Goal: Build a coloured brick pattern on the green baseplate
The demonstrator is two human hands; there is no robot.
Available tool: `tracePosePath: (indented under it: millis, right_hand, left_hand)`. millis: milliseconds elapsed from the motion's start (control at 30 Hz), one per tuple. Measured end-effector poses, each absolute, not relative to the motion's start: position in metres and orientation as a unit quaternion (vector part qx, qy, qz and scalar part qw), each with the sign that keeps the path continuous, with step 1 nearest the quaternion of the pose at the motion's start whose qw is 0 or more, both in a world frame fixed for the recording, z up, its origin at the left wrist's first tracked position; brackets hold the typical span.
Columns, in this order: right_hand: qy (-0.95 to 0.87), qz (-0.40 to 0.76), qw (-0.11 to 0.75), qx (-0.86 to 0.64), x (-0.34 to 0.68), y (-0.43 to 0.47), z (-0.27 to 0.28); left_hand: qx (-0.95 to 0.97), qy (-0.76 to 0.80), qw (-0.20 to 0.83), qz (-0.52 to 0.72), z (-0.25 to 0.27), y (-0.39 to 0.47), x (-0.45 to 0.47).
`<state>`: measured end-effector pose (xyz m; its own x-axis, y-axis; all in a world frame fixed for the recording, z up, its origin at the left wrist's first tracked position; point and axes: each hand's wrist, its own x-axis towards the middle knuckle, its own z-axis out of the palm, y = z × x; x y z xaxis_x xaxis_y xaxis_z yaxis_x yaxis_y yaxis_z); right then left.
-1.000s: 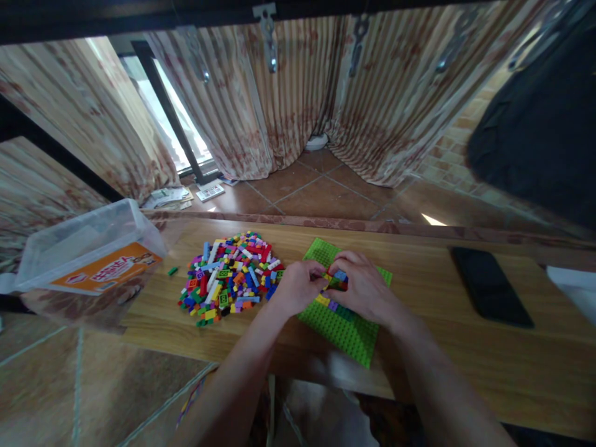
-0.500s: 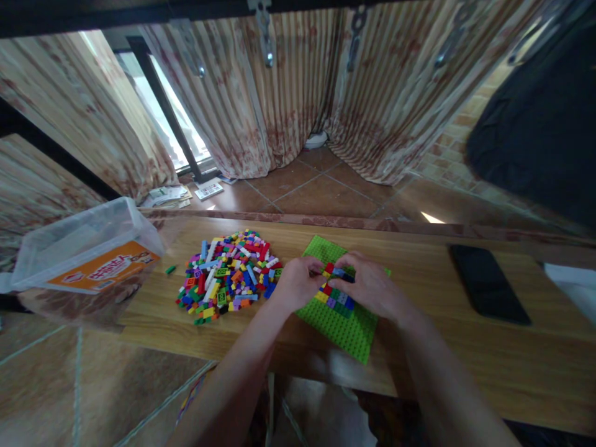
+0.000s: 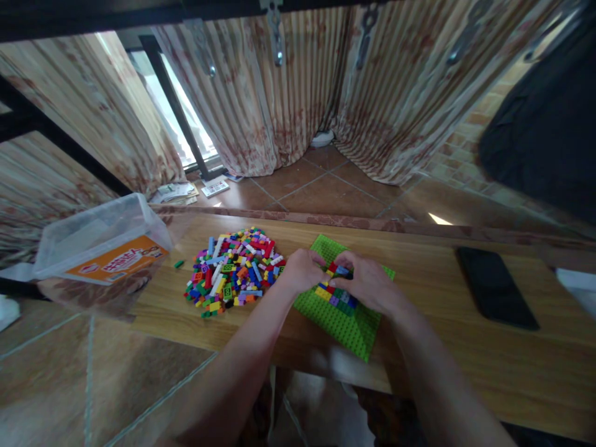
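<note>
Table [image 3: 423, 264]: loose bricks [image 3: 235, 272] beside left hand [image 3: 303, 271]
Baseplate [image 3: 347, 329]: part-covered, plenty bare
Right hand [image 3: 367, 282]: curled like left; can't tell grips

Light-brown rectangular tabletop [image 3: 423, 267]: wood or wood-look, visible grain, smooth, satin; soft glare at lower centre of frame. Green rectangular baseplate [image 3: 344, 332] at centre: plastic, rough with studs. Multicoloured blocky toy bricks [image 3: 237, 270], heaped left of centre: hard plastic, smooth-sided, studded. Clear boxy bin [image 3: 156, 226], left: smooth see-through plastic, slight sheen; its orange printed label [image 3: 116, 261] reads smooth. Black slab-shaped phone [image 3: 496, 285], right: smooth, dark face. Striped beige-and-red curtains [image 3: 298, 99], top: matt, pleated cloth. Silvery elongated hooks [image 3: 277, 43], top edge: metal, shiny tips.
</note>
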<state>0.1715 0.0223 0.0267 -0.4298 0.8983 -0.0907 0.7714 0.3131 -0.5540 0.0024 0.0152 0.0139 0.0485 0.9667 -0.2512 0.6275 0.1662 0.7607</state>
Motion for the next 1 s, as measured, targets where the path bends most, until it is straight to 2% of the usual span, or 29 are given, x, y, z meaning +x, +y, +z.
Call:
tracePosePath:
  millis: [167, 367, 567, 667, 900, 1000]
  right_hand:
    - [-0.794, 0.283, 0.127, -0.523, 0.171, 0.022, 0.026]
    - [-0.789, 0.294, 0.15, -0.518, 0.174, 0.02, 0.024]
    - [-0.772, 0.347, 0.195, -0.496, 0.187, 0.023, 0.016]
    - [-0.769, 0.338, 0.205, -0.502, 0.196, 0.025, 0.014]
    - [-0.805, 0.291, 0.168, -0.49, 0.201, 0.026, 0.018]
    - [-0.812, 0.281, 0.159, -0.486, 0.199, 0.027, 0.017]
  left_hand:
    - [0.593, 0.67, 0.406, 0.184, 0.019, 0.019, 0.001]
    - [0.609, 0.645, 0.411, 0.211, 0.016, 0.01, 0.0]
    - [0.668, 0.614, 0.343, 0.243, 0.014, -0.005, 0.001]
    - [0.686, 0.605, 0.331, 0.232, 0.019, -0.012, 0.003]
    - [0.696, 0.66, 0.213, 0.184, 0.02, -0.029, 0.022]
    - [0.691, 0.67, 0.202, 0.183, 0.015, -0.032, 0.029]
